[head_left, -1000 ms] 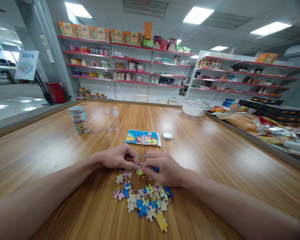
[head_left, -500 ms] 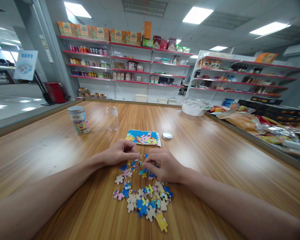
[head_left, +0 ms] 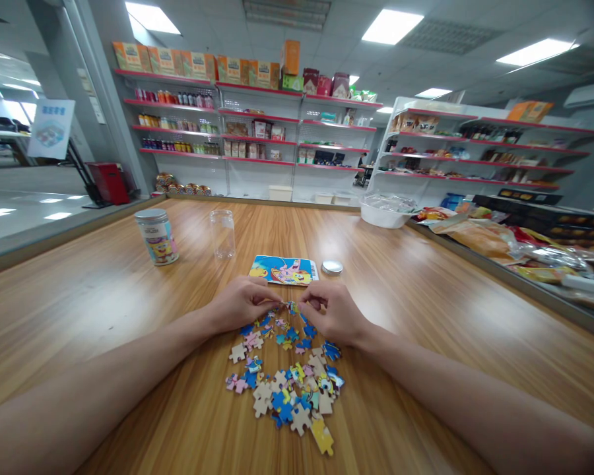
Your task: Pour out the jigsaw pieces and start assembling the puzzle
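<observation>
Where the scattered heap of knobbed cardboard puzzle pieces (head_left: 287, 376) thins at its twelve o'clock edge, a small piece (head_left: 291, 307) is pinched between the fingertips of the left hand (head_left: 241, 305) and right hand (head_left: 330, 313), just above the glossy wooden table (head_left: 426, 297). Beyond at twelve lies a flat picture card (head_left: 283, 270), a round metal lid (head_left: 332, 267) at one o'clock, and at eleven an empty clear jar (head_left: 222, 233) and a lidded printed jar (head_left: 157, 236).
</observation>
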The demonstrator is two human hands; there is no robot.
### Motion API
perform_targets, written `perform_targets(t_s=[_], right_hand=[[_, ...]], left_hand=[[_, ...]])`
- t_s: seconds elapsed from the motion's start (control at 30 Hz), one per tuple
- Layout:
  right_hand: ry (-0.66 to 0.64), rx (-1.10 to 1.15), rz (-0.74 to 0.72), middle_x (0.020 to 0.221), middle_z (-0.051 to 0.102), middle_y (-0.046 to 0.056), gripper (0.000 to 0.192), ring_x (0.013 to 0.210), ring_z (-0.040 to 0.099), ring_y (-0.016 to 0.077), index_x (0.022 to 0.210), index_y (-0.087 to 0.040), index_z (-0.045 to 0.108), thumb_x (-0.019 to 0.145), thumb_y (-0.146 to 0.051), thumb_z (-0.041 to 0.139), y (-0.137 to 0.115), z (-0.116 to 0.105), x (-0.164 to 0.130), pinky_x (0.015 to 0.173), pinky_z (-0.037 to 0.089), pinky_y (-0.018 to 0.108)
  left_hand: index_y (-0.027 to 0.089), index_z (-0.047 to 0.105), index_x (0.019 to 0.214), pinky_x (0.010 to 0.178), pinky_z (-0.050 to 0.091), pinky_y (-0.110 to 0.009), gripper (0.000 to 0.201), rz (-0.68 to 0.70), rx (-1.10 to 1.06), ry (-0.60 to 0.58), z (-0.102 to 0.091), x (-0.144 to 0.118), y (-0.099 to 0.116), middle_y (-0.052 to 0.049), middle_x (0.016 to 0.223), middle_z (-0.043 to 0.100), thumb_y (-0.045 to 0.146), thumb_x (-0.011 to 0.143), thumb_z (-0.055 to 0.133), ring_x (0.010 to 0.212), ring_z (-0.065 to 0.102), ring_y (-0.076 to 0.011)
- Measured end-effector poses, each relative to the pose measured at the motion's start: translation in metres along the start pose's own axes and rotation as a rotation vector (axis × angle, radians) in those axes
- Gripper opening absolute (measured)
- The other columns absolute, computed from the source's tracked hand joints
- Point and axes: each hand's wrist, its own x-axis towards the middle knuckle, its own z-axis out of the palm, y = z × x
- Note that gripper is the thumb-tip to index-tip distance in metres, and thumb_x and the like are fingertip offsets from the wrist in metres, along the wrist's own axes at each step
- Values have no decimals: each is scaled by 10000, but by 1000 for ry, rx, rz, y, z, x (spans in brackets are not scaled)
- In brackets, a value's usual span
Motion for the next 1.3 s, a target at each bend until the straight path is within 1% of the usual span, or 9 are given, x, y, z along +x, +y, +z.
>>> perform_targets(t_s=[0.27, 0.47, 0.57, 0.63, 0.73, 0.8, 0.87, 1.07, 1.3], right_hand=[[-146, -28, 51, 558, 536, -7, 97, 509, 442, 87, 676, -133, 667, 750, -166, 613, 3, -2, -1, 504, 293, 213], [-175, -53, 38, 567, 536, -11, 95, 507, 424, 82, 735, -144, 720, 729, -147, 626, -2, -3, 0, 510, 298, 208], [-173, -18, 6, 570, 519, -20, 143, 506, 421, 82, 806, -151, 738, 732, -143, 616, -3, -4, 0, 506, 304, 202], [-196, 50, -29, 574, 510, -23, 168, 496, 412, 77, 832, -139, 736, 731, -142, 602, -1, -7, -1, 495, 307, 198], [-376, 205, -98, 518, 437, -53, 198, 444, 347, 61, 832, -121, 732, 695, -133, 590, 4, -15, -2, 455, 282, 188], [-519, 282, -111, 486, 375, -73, 176, 423, 301, 54, 799, -115, 722, 674, -147, 603, 8, -20, -2, 425, 251, 181], [-588, 308, -100, 487, 365, -76, 133, 427, 296, 52, 760, -112, 707, 671, -175, 630, 12, -23, -1, 413, 239, 175], [-550, 225, -87, 508, 396, -73, 126, 442, 328, 48, 773, -106, 697, 745, -227, 674, 7, -22, 2, 433, 250, 171], [-605, 257, -101, 505, 354, -92, 239, 447, 310, 56, 812, -122, 703, 735, -341, 759, 4, -25, 3, 434, 246, 180]], left_hand=[[258, 742, 1111, 617, 375, -229, 239, -60, 53, -106, -3, 0, 2, -24, 783, 584, 282, 904, 625, 681, 549, -130], [213, 714, 1128, 583, 353, -212, 319, -37, -138, -182, -9, -1, 4, -5, 767, 485, 130, 880, 531, 643, 476, -110], [176, 715, 1084, 562, 343, -202, 282, -40, -223, -213, -12, 0, 7, -8, 788, 477, 128, 862, 548, 642, 457, -105], [170, 720, 1057, 557, 343, -200, 228, -54, -249, -237, -14, 1, 9, -11, 808, 480, 178, 865, 598, 645, 452, -102], [203, 748, 1018, 588, 363, -205, 186, -49, -244, -271, -16, 1, 9, -14, 824, 467, 278, 871, 662, 694, 465, -114], [231, 766, 993, 628, 381, -215, 164, -21, -224, -286, -17, 0, 9, -17, 828, 461, 282, 878, 661, 736, 478, -125], [247, 772, 991, 659, 390, -225, 165, 3, -206, -301, -18, 0, 8, -18, 827, 459, 258, 888, 644, 758, 486, -131], [232, 728, 1098, 622, 374, -224, 228, -30, -178, -314, -18, 1, 10, -4, 811, 475, 268, 891, 641, 694, 477, -117], [147, 686, 921, 563, 359, -212, 136, -109, -192, -259, -13, 1, 10, -5, 749, 539, 244, 892, 595, 624, 474, -109]])
